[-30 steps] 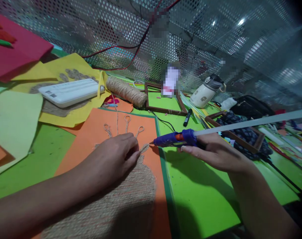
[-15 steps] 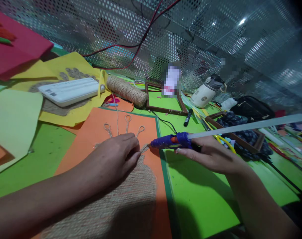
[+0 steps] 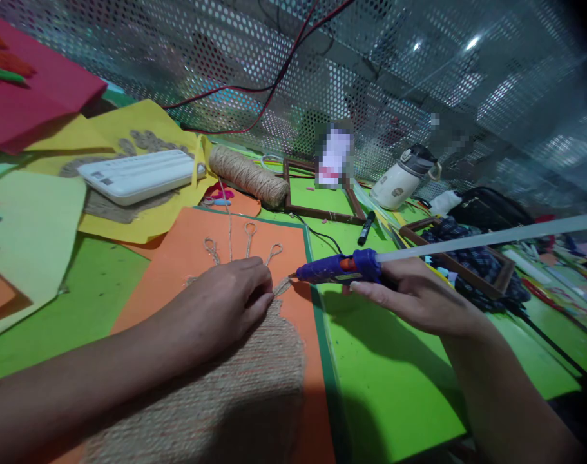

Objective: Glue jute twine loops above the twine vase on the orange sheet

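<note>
A blue hot glue gun (image 3: pixel 334 268) is gripped in my right hand (image 3: pixel 412 293), its nozzle pointing left. A long translucent glue stick (image 3: pixel 491 238) sticks out of its back end. The nozzle tip is at a short folded piece of jute twine (image 3: pixel 282 287), touching it or very close. My left hand (image 3: pixel 230 290) rests on the orange sheet (image 3: pixel 170 258), thumb and fingers pinched at the twine's other end; the fingertips are partly hidden. Under my left forearm lies a large shape of twine rows (image 3: pixel 245 380). Beyond that hand, thin twine loops (image 3: pixel 250 231) stand out on the sheet.
A twine spool (image 3: pixel 247 175) lies behind the sheet, beside a brown frame (image 3: pixel 325 214). Left of it, a white power bank (image 3: pixel 141 175) rests on yellow sheets. A black marker (image 3: pixel 366 228), a white bottle (image 3: pixel 398 183) and another frame (image 3: pixel 500 277) are to the right. Perforated metal backs the table.
The glue gun has shifted slightly right, along with my right hand and the glue stick. My left hand stays at the twine in nearly the same place.
</note>
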`<action>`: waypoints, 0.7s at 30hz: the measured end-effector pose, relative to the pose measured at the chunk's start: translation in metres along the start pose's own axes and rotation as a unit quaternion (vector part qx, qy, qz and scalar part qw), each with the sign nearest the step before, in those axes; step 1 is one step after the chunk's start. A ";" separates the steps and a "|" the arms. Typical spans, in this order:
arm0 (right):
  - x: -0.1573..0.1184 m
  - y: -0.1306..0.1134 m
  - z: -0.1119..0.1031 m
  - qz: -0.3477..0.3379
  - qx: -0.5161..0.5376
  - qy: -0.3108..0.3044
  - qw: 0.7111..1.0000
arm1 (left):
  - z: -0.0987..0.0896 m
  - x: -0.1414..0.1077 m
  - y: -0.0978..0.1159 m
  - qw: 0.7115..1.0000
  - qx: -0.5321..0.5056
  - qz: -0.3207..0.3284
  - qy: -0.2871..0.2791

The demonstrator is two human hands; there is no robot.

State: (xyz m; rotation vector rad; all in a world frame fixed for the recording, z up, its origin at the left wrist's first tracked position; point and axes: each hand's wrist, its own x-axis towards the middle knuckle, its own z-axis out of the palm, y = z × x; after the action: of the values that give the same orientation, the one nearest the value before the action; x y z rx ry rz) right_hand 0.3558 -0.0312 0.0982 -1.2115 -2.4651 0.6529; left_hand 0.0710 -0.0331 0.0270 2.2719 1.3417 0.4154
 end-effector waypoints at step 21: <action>-0.001 0.003 0.006 -0.017 -0.015 -0.054 0.998 | 0.001 -0.001 0.002 0.999 0.025 0.043 0.019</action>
State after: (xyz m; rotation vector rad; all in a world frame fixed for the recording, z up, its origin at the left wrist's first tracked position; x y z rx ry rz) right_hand 0.3555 -0.0314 0.0914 -1.1709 -2.5877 0.6904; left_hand 0.0718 -0.0350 0.0274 2.3809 1.2899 0.4601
